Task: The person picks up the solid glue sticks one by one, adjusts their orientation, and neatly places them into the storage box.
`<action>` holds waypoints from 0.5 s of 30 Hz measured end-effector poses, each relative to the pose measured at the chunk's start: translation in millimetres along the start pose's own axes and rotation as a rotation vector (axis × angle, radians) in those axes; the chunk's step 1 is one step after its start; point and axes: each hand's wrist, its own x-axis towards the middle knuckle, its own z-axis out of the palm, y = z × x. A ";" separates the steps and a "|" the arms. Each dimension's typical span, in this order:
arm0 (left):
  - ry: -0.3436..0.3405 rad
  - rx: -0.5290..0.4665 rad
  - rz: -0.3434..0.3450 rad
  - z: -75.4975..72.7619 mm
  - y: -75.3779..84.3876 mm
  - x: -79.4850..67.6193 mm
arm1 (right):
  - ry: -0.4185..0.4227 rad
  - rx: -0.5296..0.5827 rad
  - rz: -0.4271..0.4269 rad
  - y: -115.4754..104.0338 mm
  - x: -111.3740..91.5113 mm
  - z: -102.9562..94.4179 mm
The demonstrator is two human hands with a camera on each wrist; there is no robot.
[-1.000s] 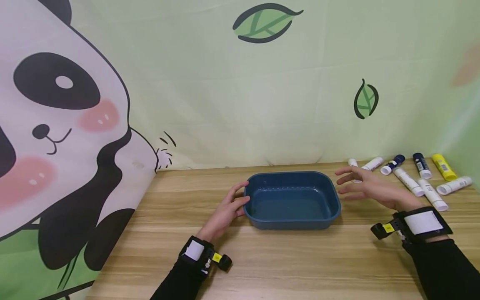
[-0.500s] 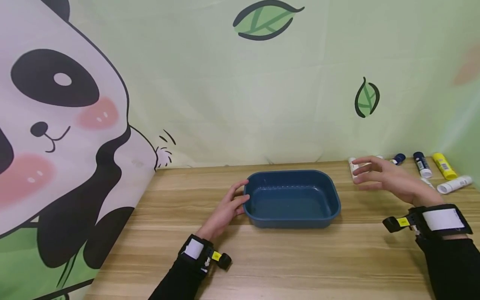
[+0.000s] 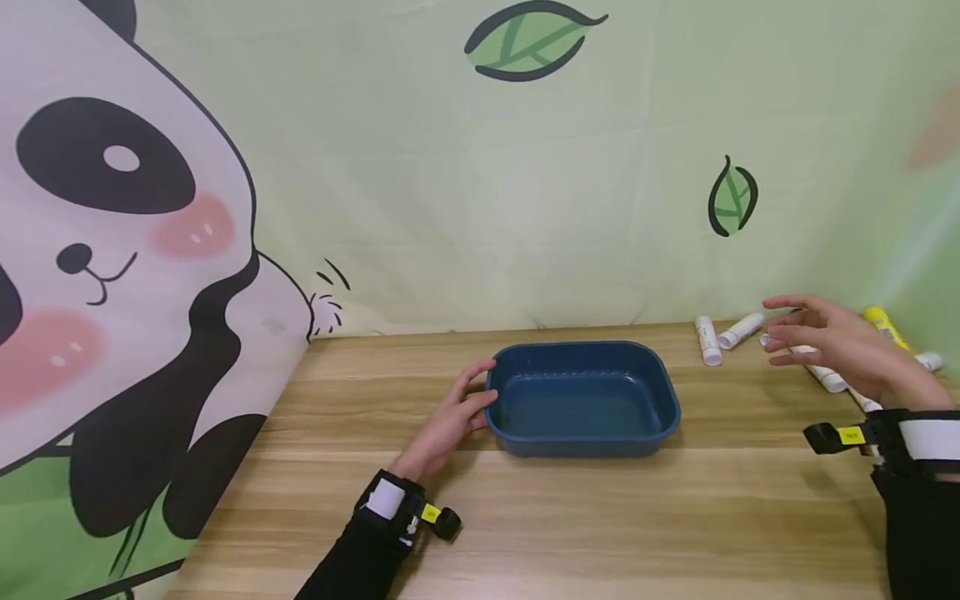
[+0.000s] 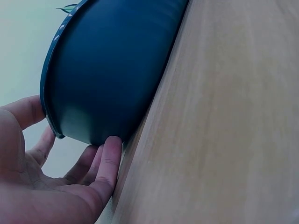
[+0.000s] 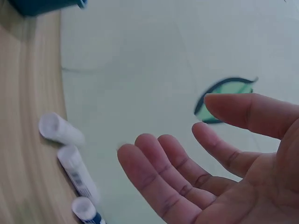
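A blue rectangular plastic box [image 3: 581, 446] stands on the wooden table. At its left end, my left hand [image 3: 448, 412] touches the rim and side wall with relaxed fingers; in the left wrist view its fingertips [image 4: 112, 144] lie against the wall low down. My right hand [image 3: 847, 346] hovers over the glue sticks at the back right, fingers spread and holding nothing. Two white glue sticks [image 3: 707, 340] lie just left of that hand. Others, including a yellow glue stick [image 3: 885, 325], are partly hidden behind it. The right wrist view shows a white-and-navy glue stick [image 5: 86, 210].
The wooden table [image 3: 600, 525] ends at a pale green backdrop [image 3: 420, 208] printed with a panda and leaves. Both wrists wear black straps with a small camera [image 3: 447, 523].
My right hand has moved right, from beside the box to over the glue sticks, uncovering the two leftmost and covering those further right. My left hand and the box have stayed put.
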 end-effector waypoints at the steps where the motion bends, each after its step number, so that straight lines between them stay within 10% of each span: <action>1: 0.004 0.001 -0.002 -0.7 -0.1 -0.9 | 0.004 -0.003 0.007 1.7 -0.6 -1.7; 15: 0.010 -0.002 -0.012 1.4 -4.3 -4.9 | 0.086 -0.152 0.088 11.4 -9.9 -23.9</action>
